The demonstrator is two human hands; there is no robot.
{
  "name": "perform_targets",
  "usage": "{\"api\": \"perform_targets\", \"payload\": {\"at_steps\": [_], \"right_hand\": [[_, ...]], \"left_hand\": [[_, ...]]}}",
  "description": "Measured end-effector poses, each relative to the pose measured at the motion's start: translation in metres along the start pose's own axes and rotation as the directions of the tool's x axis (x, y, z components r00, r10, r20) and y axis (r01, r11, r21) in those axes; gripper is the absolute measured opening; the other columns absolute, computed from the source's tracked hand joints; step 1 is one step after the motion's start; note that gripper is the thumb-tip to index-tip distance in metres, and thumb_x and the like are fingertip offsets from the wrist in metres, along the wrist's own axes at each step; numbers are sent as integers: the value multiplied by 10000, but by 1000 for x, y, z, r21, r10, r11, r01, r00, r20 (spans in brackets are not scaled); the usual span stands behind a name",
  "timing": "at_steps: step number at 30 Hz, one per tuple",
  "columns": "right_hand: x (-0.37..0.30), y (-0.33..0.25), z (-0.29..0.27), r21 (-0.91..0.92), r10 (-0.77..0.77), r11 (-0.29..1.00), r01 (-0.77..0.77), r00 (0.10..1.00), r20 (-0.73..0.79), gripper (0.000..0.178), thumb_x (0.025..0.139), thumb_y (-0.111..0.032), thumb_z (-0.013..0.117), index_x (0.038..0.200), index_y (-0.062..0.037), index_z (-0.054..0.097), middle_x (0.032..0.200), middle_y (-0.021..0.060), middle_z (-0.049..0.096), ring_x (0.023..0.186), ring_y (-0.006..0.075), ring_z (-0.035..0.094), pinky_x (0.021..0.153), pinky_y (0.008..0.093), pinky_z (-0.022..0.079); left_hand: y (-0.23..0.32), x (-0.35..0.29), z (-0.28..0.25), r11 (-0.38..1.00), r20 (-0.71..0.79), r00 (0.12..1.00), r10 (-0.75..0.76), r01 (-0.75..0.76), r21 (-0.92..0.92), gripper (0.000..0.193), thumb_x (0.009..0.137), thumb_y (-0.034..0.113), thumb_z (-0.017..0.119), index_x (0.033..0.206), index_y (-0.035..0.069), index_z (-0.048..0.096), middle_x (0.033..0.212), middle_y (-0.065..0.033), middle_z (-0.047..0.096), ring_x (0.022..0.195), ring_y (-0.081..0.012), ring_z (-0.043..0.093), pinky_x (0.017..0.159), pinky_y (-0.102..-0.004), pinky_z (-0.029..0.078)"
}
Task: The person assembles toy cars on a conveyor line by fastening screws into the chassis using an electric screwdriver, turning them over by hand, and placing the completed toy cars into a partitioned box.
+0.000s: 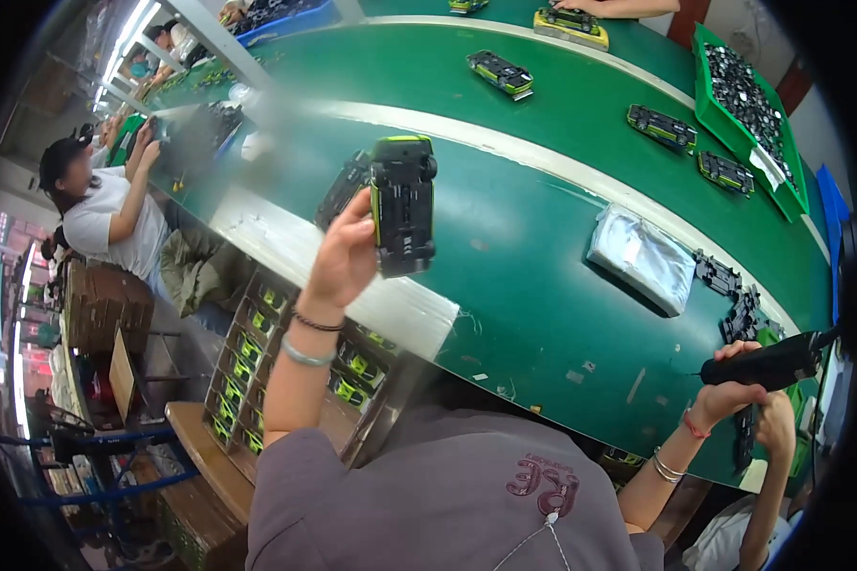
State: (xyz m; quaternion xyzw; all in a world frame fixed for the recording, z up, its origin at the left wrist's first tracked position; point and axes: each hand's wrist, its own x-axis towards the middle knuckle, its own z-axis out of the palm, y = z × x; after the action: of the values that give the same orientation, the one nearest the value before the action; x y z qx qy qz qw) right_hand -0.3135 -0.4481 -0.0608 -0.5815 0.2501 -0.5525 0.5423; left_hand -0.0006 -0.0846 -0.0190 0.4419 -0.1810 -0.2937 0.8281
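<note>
- Left hand [345, 255] pinches a toy car [406, 209] on end above the counter [514, 276], black underside toward me.
- Second car [341, 190] just behind it; I can't tell if that's held too.
- Right hand [733, 393] wraps a black power driver [764, 365], well apart from the car.
- Done, my read: underside sits on the body; I can't make out its fastening.
- Left, I judge: loose black bases [719, 275], green bodies [357, 364] below the counter.
</note>
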Motion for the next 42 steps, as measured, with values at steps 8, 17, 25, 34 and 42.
{"api": "perform_targets", "payload": {"at_steps": [8, 17, 25, 34, 42], "right_hand": [[-24, -33, -21, -243, 107, 962, -128, 989, -99, 759, 757, -726, 395, 979, -3, 467, 721, 49, 461, 618, 127, 457, 558, 245, 400], [-21, -30, -7, 2, 128, 992, -128, 990, -59, 803, 724, -769, 367, 998, -18, 441, 759, 68, 449, 647, 151, 445, 592, 263, 405], [-13, -18, -14, 13, 101, 995, -101, 990, -98, 839, 707, -780, 380, 1005, -1, 468, 744, 61, 466, 642, 141, 460, 565, 247, 398], [4, -21, -1, -72, 0, 997, -3, 999, -40, 859, 700, -789, 371, 1012, 5, 466, 761, 60, 472, 658, 135, 471, 560, 242, 401], [3, -11, -5, -78, 7, 997, -11, 999, -48, 852, 715, -783, 365, 1002, 11, 474, 732, 62, 475, 634, 140, 473, 554, 242, 404]], "left_hand": [[-45, 45, 45, 997, -6, 999, -54, 54, 62, 350, 932, 342, 430, 1125, 51, 462, 950, -140, 593, 737, -201, 630, 571, -304, 541], [-48, 46, 50, 972, -35, 991, -130, 134, 194, 309, 922, 278, 480, 1137, 59, 451, 882, -73, 573, 701, -182, 625, 580, -306, 541], [42, 20, -37, 456, -33, 888, 459, -203, 867, 375, 902, 252, 530, 1164, 25, 389, 913, -74, 563, 750, -146, 588, 619, -251, 497], [87, 43, -160, -452, 117, 850, 514, 152, 879, 486, 866, 376, 540, 1234, 91, 401, 956, -200, 557, 830, -363, 571, 716, -411, 459], [60, 62, -169, -638, -51, 911, 409, 325, 698, 470, 829, 368, 577, 1210, 115, 469, 1072, -186, 496, 958, -357, 483, 799, -441, 416]]}}
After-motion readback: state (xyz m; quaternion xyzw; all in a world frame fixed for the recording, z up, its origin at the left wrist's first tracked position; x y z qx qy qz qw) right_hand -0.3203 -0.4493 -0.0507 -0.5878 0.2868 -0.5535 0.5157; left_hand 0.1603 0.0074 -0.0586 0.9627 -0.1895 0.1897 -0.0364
